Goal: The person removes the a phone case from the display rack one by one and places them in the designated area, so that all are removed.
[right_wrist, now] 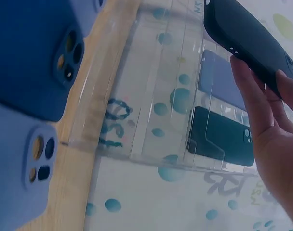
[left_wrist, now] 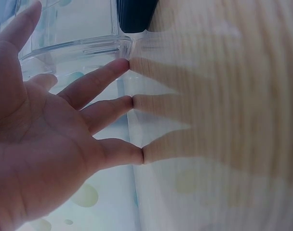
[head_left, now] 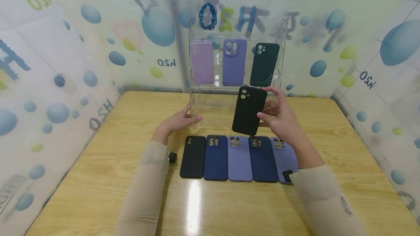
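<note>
The wooden table (head_left: 101, 148) lies under everything, and the clear rack (head_left: 216, 88) stands at its far side. Flat before the rack, side by side, lie a flat black case (head_left: 193, 157), a navy case (head_left: 216, 159), a lavender case (head_left: 240, 159), a second navy case (head_left: 263, 161) and a second lavender case (head_left: 285, 156). On one shelf of the rack, left to right, lean a pink case (head_left: 202, 65), a violet case (head_left: 234, 70) and a dark green case (head_left: 265, 63).

The right hand (head_left: 282, 115), before the rack's right half, pinches the held black case (head_left: 250, 112) by its edge, thumb against fingers. The left hand (head_left: 178, 122) is at the rack's left foot, fingers spread; whether it presses on the rack or only rests beside it, I cannot tell.

The held black case is in front of the rack, below the dark green case, slightly tilted. The step in hand looks like lining it up with a lower shelf; a next move inward would call for straightening it and clearing the rack's front lip. Its camera holes (head_left: 243, 94) are at the top.
</note>
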The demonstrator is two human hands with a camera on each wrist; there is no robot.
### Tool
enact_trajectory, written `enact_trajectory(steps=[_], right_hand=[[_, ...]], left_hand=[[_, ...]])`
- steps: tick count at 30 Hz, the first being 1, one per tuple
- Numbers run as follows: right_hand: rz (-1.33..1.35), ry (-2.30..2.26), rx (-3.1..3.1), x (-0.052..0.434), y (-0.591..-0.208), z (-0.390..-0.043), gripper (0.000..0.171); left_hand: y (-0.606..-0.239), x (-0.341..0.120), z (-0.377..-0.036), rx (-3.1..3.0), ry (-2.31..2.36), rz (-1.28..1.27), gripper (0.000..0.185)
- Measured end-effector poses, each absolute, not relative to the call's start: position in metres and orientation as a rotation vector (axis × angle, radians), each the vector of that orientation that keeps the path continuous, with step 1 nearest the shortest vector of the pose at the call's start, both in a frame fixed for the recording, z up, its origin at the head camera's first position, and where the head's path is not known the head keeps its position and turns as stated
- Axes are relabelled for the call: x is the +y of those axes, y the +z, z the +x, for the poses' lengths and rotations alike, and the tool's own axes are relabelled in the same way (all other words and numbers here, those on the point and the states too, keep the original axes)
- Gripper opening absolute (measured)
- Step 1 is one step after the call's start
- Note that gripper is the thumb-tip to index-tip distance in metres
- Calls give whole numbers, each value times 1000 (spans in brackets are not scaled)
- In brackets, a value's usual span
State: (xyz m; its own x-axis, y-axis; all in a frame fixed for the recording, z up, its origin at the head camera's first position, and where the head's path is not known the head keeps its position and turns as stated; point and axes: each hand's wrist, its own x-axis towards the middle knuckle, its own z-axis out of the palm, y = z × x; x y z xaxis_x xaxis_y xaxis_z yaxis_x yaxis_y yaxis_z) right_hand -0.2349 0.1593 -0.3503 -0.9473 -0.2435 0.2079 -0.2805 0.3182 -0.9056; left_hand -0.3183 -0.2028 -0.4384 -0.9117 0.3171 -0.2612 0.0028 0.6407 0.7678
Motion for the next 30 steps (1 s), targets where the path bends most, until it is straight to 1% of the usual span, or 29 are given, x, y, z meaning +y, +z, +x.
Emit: enact_trajectory(steps=[7, 13, 21, 30], right_hand=[[528, 1803, -2507, 182, -353, -229, 70], [441, 1770, -2553, 199, -352, -226, 70], [354, 1566, -2683, 222, -352, -224, 72], [268, 1517, -2757, 249, -359, -224, 72]], left_hand=[[-440, -204, -319, 2496, 1152, 234, 101], [-439, -203, -318, 2495, 1146, 222, 101], [-438, -201, -317, 2495, 1155, 254, 96], [-439, -202, -318, 2481, 1164, 246, 94]])
